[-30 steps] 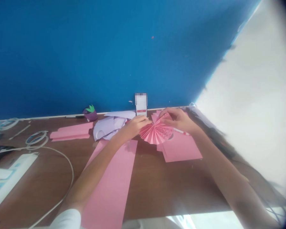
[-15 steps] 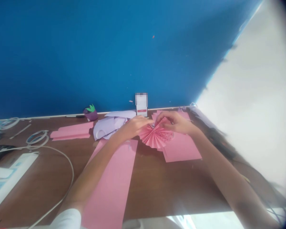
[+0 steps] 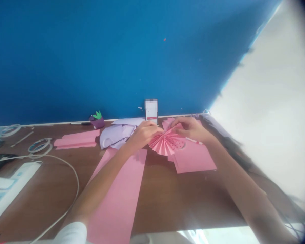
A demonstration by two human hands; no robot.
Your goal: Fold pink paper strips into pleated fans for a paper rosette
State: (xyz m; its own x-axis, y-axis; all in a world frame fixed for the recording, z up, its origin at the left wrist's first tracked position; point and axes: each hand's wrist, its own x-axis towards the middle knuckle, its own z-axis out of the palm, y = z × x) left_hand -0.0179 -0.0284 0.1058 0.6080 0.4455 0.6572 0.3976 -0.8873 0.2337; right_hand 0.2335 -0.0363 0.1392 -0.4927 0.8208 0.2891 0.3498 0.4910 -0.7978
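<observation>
A pleated pink paper fan [image 3: 163, 145], dotted on its right part, is spread open between my two hands above the table. My left hand [image 3: 145, 134] pinches its upper left side, with the fingertips near the folded centre. On the upper right, my right hand [image 3: 190, 128] grips the pleats between thumb and fingers. Pink sheets [image 3: 195, 159] lie under and behind the fan, and a slim white-and-red stick [image 3: 195, 141] shows beside my right hand. Below my left forearm is a long pink sheet [image 3: 124, 189].
Crumpled lilac paper [image 3: 114, 135] lies left of my left hand. Farther left are folded pink strips [image 3: 77, 139], a purple paper pot [image 3: 97, 120], rolls of tape [image 3: 40, 146], and a power strip [image 3: 14, 189] with a looping cable. A phone [image 3: 151, 112] leans against the blue wall.
The fan has tilted and opened a little more, its lower edge rising slightly. My right hand has shifted slightly, and the white-and-red stick now shows beside it.
</observation>
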